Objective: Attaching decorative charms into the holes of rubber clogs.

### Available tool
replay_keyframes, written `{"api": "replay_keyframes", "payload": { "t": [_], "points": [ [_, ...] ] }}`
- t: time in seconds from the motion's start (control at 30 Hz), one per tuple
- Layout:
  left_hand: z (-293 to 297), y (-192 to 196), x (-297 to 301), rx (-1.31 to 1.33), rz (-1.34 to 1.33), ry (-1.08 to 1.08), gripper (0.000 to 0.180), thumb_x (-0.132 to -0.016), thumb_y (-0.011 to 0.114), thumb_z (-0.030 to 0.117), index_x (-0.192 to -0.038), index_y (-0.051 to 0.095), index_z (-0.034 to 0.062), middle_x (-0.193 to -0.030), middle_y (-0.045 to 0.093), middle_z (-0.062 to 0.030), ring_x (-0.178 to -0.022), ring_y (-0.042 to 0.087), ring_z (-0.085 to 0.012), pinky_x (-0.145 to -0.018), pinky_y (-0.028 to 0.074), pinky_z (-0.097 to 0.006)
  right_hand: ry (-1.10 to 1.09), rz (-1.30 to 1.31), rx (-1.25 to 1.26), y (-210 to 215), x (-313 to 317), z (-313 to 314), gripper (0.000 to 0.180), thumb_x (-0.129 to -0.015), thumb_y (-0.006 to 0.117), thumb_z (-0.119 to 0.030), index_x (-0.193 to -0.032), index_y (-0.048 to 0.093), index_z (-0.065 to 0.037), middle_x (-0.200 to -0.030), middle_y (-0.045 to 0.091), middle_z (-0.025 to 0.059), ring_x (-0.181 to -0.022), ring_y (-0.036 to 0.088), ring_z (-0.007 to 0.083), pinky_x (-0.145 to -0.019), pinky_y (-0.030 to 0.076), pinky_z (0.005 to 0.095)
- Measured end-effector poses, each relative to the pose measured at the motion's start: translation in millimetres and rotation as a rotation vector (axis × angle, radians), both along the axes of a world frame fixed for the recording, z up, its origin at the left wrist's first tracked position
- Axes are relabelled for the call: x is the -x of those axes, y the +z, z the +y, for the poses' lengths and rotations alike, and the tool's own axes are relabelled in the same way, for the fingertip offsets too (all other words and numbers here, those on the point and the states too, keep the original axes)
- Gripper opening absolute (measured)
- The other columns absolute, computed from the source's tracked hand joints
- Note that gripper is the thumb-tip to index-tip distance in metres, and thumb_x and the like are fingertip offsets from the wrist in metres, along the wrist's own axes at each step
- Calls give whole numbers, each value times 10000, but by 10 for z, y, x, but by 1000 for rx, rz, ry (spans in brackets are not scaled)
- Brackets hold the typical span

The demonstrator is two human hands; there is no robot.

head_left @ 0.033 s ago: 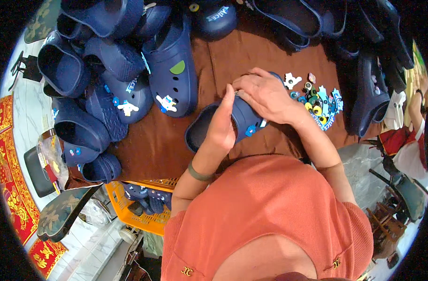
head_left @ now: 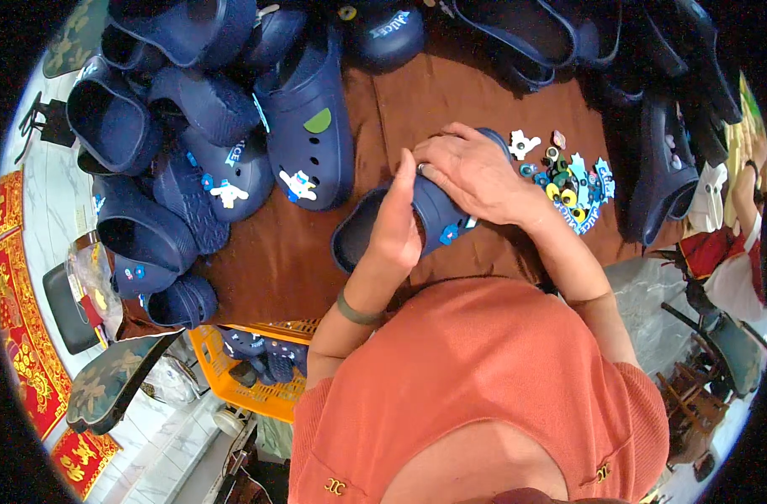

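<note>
Navy, the clog sits over brown cloth, my right hand, fingers together, clasping its toe, my left hand at its opening, fingertips hidden so I can't tell their grip; lopsided pressure might work its blue charm loose.

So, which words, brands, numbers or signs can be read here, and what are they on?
Wording isn't copied here, only located:
Top shoe: white-and-blue capital letters.
Shoe in the left pile: similar letters, partly hidden.
Loose charms: white-and-blue lettering, overlapping.
Red panels: gold designs, too distorted to read.
Orange top: gold emblems, no words readable.
Other marks: too small.
</note>
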State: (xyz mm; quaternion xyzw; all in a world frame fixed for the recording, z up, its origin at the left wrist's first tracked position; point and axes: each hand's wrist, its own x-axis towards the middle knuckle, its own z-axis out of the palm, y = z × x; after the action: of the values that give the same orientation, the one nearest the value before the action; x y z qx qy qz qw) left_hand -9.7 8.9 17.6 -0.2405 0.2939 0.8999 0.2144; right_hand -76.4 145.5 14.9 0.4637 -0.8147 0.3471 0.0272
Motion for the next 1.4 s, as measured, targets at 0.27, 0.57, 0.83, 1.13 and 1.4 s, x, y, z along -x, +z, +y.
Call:
{"api": "replay_keyframes", "payload": {
  "t": [0.27,0.57,0.83,1.13,1.4],
  "points": [
    [-20,-58,14,-85,69,75,606,-968,356,526,-1262,447,5,-1252,540,-166,-1127,571,-257,-957,480,-390,123,-83,-17,57,83,49,278,-922,496,-296,-1056,593,-73,-961,618,103,-947,578,298,-884,407,404],
    [-22,82,24,42,16,81,556,-977,356,505,-1256,467,37,-1267,531,-135,-1151,547,-230,-977,459,-374,-167,-177,-168,40,20,-189,234,-899,508,-261,-870,577,-39,-903,616,165,-854,596,368,-753,466,463],
    [-23,32,39,-8,59,89,548,-983,350,494,-1264,457,36,-1286,516,-138,-1167,536,-236,-996,443,-375,-134,-240,-185,71,111,-252,237,-897,509,-252,-880,575,-25,-936,626,188,-870,600,398,-733,479,485],
    [-36,-46,11,-46,49,16,614,-976,314,533,-1296,414,19,-1287,506,-145,-1174,531,-233,-983,456,-372,58,-212,25,18,50,14,191,-890,541,-232,-936,593,-53,-910,610,140,-912,566,350,-829,427,441],
    [-43,-69,20,-106,-37,22,617,-970,323,541,-1281,426,19,-1277,513,-142,-1160,540,-237,-973,465,-372,-103,-210,10,42,-48,-56,177,-865,582,-222,-893,561,-49,-854,575,146,-848,557,361,-754,427,447]
  ]
}}
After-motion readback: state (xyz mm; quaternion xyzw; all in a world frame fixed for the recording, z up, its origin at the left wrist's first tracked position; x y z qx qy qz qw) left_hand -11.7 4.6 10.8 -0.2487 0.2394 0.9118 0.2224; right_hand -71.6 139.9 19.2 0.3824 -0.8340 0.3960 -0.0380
